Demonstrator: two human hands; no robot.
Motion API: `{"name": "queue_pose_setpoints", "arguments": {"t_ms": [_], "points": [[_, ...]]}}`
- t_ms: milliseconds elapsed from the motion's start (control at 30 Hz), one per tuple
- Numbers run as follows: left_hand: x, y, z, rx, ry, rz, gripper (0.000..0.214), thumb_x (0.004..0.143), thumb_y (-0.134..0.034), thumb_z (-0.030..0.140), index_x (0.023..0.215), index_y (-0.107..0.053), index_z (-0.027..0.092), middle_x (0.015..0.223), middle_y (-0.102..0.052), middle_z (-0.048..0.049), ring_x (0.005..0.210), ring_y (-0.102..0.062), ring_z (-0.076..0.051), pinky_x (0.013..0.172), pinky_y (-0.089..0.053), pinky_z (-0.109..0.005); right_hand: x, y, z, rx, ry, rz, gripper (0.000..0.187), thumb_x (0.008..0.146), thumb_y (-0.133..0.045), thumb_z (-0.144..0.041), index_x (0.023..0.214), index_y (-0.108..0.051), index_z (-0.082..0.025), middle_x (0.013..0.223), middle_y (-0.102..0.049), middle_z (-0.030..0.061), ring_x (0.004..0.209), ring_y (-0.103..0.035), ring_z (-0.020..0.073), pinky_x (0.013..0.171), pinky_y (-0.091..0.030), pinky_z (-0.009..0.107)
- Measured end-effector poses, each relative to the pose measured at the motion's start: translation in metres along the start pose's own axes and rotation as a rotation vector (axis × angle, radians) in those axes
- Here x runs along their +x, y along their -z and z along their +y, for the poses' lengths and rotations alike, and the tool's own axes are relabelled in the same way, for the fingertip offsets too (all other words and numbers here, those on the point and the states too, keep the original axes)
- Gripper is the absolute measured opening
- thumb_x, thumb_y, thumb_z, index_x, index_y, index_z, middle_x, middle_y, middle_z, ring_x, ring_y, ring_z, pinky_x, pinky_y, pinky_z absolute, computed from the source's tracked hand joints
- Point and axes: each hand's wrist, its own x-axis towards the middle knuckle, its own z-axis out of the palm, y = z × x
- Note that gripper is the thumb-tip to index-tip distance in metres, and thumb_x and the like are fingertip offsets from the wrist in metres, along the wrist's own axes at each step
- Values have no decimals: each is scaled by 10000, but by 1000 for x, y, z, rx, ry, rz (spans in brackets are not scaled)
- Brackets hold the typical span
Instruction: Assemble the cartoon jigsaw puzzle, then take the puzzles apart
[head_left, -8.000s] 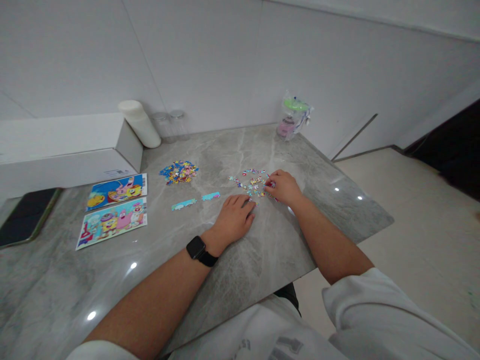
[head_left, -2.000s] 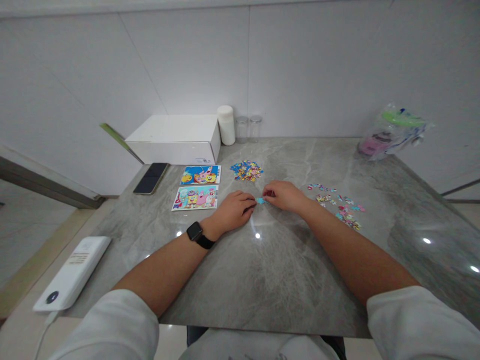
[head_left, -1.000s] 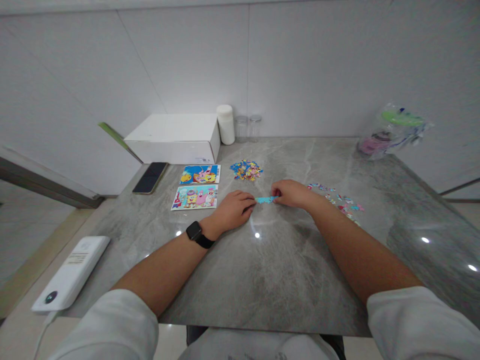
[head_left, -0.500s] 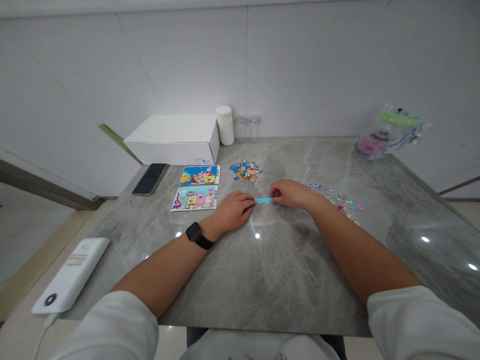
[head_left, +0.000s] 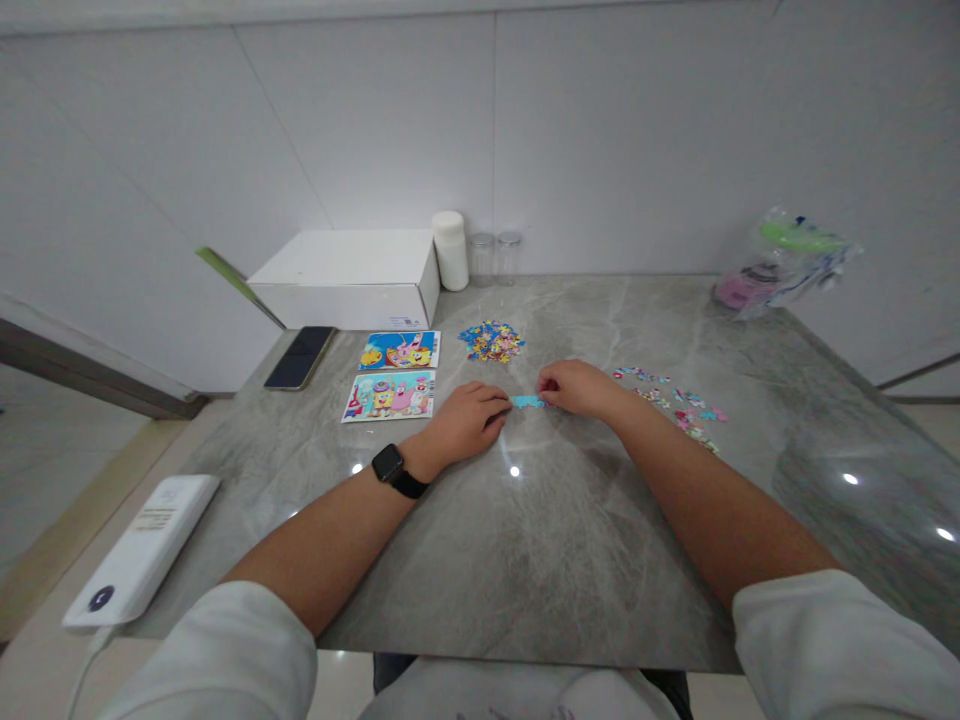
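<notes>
A short strip of light-blue jigsaw puzzle pieces (head_left: 527, 401) lies on the grey table between my hands. The thumb and fingers of my left hand (head_left: 469, 420) close on its left end and partly cover it. At the right end, my right hand (head_left: 576, 386) is curled in a pinch at a puzzle piece, most of which its fingers hide. Two cartoon picture cards (head_left: 390, 397) lie left of my left hand, one above the other. Beyond my hands is a heap of blue and yellow puzzle pieces (head_left: 492, 342). Loose pink and pale puzzle pieces (head_left: 686, 408) are scattered beside my right forearm.
At the back left stand a white box (head_left: 345, 280), a white bottle (head_left: 450, 252) and two clear glass jars (head_left: 496, 258). A phone (head_left: 301, 358) lies before the box. A white device with a cable (head_left: 142, 550) sits near left; a plastic bag (head_left: 780, 265) is far right.
My right fingers have shifted very slightly left and up at the strip's right end, showing a little more of its edge. My left hand has stayed in place.
</notes>
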Motion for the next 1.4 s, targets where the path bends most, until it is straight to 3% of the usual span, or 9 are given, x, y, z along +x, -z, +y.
{"name": "queue_pose_setpoints", "arguments": {"t_ms": [300, 900, 1400], "points": [[0, 2, 0, -9, 0, -6, 314, 1013, -554, 232, 1255, -752, 204, 1271, -739, -84, 1156, -651, -255, 1068, -515, -441, -3, 2, 7, 13, 47, -32, 196, 842, -788, -324, 1004, -784, -213, 1019, -801, 58, 880, -706, 204, 727, -454, 267], [0, 2, 0, -19, 6, -8, 334, 1003, -545, 224, 1266, -751, 228, 1282, -735, -89, 1168, -650, -256, 1072, -516, -457, 0, 1, -1, 0, 50, -16, 135, 901, -703, -217, 1001, -793, -213, 1009, -801, 55, 895, -707, 196, 747, -438, 264], [0, 2, 1, -17, 7, -5, 311, 1013, -544, 236, 1242, -754, 213, 1262, -742, -86, 1159, -656, -261, 1060, -516, -449, 1, 0, 1, 76, -58, -5, 169, 875, -715, -166, 1022, -786, -210, 969, -807, 31, 870, -713, 177, 739, -448, 245]]}}
